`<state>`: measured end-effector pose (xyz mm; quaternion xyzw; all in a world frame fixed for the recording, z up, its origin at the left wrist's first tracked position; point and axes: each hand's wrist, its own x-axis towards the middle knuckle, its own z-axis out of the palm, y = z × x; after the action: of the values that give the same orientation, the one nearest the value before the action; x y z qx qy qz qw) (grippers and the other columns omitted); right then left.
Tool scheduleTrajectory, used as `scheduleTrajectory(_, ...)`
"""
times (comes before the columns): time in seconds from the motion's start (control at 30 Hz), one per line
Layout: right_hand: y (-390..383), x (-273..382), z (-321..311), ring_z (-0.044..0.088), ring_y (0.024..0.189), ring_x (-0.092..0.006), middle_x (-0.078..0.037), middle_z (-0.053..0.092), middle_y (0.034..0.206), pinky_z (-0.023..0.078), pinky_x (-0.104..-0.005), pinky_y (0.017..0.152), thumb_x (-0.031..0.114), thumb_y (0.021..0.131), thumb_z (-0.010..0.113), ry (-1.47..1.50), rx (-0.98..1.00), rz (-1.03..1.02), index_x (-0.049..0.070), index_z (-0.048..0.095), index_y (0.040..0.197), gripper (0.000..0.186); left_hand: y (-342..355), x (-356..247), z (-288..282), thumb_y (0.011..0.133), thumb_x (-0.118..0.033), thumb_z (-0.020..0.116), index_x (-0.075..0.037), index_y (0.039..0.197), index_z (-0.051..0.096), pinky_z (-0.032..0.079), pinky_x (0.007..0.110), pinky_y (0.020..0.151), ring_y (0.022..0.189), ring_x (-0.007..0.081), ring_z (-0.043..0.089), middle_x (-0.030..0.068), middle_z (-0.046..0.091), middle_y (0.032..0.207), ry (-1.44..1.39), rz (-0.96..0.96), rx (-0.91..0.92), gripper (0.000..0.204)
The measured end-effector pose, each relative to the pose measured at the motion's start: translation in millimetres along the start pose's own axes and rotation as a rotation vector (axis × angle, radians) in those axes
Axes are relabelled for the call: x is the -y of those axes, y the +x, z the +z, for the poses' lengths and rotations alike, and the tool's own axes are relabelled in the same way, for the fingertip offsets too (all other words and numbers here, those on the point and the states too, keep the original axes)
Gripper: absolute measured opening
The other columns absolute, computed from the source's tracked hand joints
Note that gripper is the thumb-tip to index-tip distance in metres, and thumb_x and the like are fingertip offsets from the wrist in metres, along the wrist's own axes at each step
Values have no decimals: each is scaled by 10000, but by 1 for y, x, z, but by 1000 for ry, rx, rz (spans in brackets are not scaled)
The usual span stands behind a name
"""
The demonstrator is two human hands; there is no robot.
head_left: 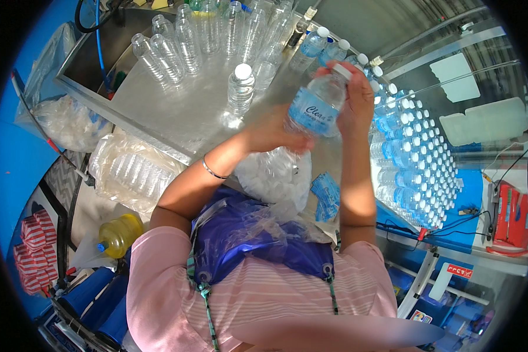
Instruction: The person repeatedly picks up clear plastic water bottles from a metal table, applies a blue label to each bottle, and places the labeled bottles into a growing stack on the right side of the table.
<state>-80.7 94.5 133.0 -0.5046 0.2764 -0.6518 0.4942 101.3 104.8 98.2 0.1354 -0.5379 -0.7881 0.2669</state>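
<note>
Plastic in play: clear water bottle (318,102) with a blue label and white cap, held up above the steel tabletop (176,111), between the chest and the rows of finished bottles.
Left hand (276,134): wraps the lower body of the bottle from below, grip closed on it, fingers curling around the base.
Right hand (358,97): sits up at the neck, grip closed over the cap end (the fingers hide most of the cap, so I cannot tell whether it is seated).
How it handles: looks filled, so some heft; thin walls will dent under a hard squeeze; the smooth label band may be slippery if wet, I judge.
Where to hold: low on the ribbed body for support, and at the stiff neck and cap for turning.
Nearby, left: one capped unlabelled bottle (240,88) standing alone on the tabletop, and a cluster of empty open bottles (188,35) beyond it.
Nearby, right: a dense block of capped labelled bottles (413,158).
Below the hands: a clear bag of white caps (273,176) and a few loose blue labels (325,193).
Hard to make out: the bottle's base behind the left fingers; the water level through glare; the bag's contents blur together; the scene's rim bends away into darkness.
</note>
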Motion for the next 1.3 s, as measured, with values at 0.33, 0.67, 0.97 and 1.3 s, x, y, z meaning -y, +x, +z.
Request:
scheduleTrajectory(0.33,4,64,-4,514,693,-179,-82,588,838,411,-289,630,352,990,502,-921,385,-420,4,587,880,375,-25,-1,-5,693,-207,813,24,1155,583,594,374,668,817,226,687,143,672,988,-185,-131,240,565)
scheduleTrajectory(0.67,-10,72,16,529,613,-204,-99,558,721,409,-329,552,393,966,462,-716,442,-439,-3,596,825,441,-52,-6,22,597,-211,830,173,1297,365,592,400,564,864,304,682,235,634,988,-888,-246,437,925)
scheduleTrajectory(0.97,-14,60,-1,566,558,-302,-116,548,649,420,-353,532,300,975,434,-1000,375,-309,21,563,791,358,-41,-14,6,640,-235,831,39,1175,574,567,373,732,881,300,683,179,676,931,344,-21,89,654)
scheduleTrajectory(1.3,-48,20,-62,533,666,-157,-53,570,776,411,-302,600,380,1011,443,-870,10,3,31,558,909,381,-6,20,4,640,-314,825,20,1228,501,518,438,815,953,413,648,246,668,960,1004,4,-304,750)
